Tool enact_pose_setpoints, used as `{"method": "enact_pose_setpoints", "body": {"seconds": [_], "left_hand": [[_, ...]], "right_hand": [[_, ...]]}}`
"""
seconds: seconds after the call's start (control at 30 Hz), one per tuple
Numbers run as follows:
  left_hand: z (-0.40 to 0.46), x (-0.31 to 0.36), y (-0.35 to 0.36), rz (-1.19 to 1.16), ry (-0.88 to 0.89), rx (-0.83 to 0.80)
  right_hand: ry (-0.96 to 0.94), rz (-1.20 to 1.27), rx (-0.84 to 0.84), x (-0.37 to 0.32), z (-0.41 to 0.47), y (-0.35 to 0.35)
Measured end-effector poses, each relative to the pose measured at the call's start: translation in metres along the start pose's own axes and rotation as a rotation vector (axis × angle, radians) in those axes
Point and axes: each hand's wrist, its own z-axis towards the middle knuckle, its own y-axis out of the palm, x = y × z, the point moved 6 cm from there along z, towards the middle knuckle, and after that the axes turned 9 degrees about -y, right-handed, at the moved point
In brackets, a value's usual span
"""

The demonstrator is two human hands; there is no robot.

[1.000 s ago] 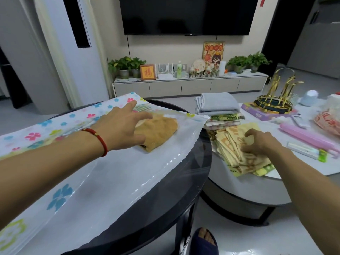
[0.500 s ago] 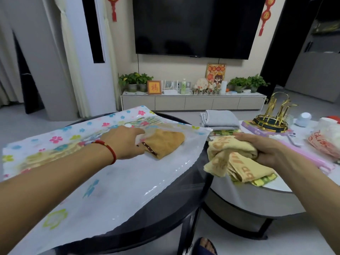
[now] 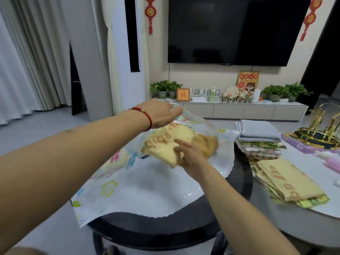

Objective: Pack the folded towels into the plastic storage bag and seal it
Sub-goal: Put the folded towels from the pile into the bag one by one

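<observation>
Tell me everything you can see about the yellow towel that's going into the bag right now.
The yellow towel is a folded, soft terry-looking cloth, pale yellow with darker tan lettering woven across it. It lies at the mouth of the plastic storage bag, partly under the clear top layer that the left hand lifts. The right hand holds its near edge, fingers over the fold. Its far side meets a brown towel already inside. The picture is blurred, so the letters cannot be read.

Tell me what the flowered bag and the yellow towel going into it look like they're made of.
Storage bag: thin, glossy plastic, probably; it shines, and the flap lifted by the left hand is see-through. Yellow towel, held by the right hand: soft matte cloth, likely terry; it folds limply.
</observation>
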Motion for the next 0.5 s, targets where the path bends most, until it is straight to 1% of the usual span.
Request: {"method": "enact_pose_setpoints", "body": {"seconds": [0.07,0.1,0.17,0.23,0.3,0.37,0.43,0.5], "left_hand": [[0.000,-0.004,0.002,-0.013,-0.011,0.005],[0.000,-0.005,0.005,-0.021,-0.010,-0.001],[-0.002,-0.004,0.013,-0.021,0.003,-0.006],[-0.004,-0.003,0.020,-0.002,0.019,0.006],[-0.008,-0.002,0.026,-0.003,0.019,0.016],[-0.010,-0.001,0.030,-0.001,0.016,0.018],[-0.012,-0.001,0.034,0.012,0.011,0.010],[-0.013,-0.001,0.039,0.019,0.005,0.002]], "right_hand": [[0.099,-0.259,0.016,0.042,-0.002,-0.002],[0.144,-0.313,0.005,0.058,-0.003,-0.004],[0.172,-0.281,-0.017,0.079,-0.003,-0.009],[0.127,-0.255,-0.014,0.090,0.001,-0.009],[0.050,-0.442,0.019,0.094,0.009,-0.008],[0.018,-0.616,0.015,0.089,0.016,-0.004],[-0.010,-0.704,-0.073,0.074,0.020,0.001],[-0.071,-0.853,-0.171,0.057,0.021,-0.003]]}}
